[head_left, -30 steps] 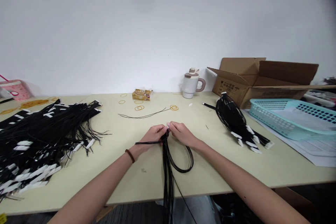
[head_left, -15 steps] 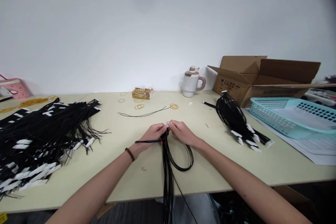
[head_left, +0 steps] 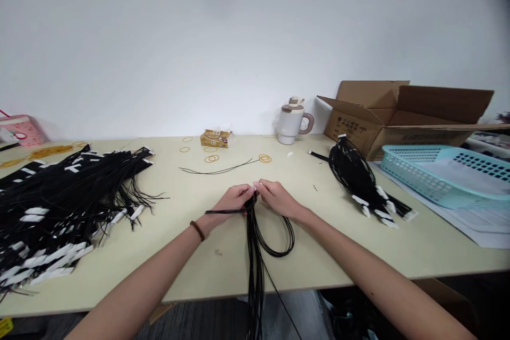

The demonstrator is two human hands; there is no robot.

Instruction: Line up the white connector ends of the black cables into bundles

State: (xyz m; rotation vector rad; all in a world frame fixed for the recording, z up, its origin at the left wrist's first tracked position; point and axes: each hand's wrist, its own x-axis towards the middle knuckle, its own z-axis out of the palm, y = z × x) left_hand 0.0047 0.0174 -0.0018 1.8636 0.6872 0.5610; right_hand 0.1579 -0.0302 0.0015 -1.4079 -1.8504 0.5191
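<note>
My left hand (head_left: 233, 200) and my right hand (head_left: 277, 197) meet at the middle of the table, fingertips together. Both pinch the top of a bundle of thin black cords (head_left: 255, 255). The bundle hangs toward me over the table's front edge, and part of it curls into a loop on the right. A short end of cord sticks out to the left under my left hand. A brown band sits on my left wrist.
A large heap of black cords with white tags (head_left: 59, 202) fills the left of the beige table (head_left: 191, 271). A tied bundle (head_left: 356, 178) lies at right, beside a blue basket (head_left: 442, 175) and cardboard box (head_left: 402, 111). Rubber bands (head_left: 211, 158), a small box (head_left: 216, 138) and mug (head_left: 290, 121) stand farther back.
Both hands keep the same pinch on the cord bundle. The view has tilted slightly, so everything sits a little higher in the picture.
</note>
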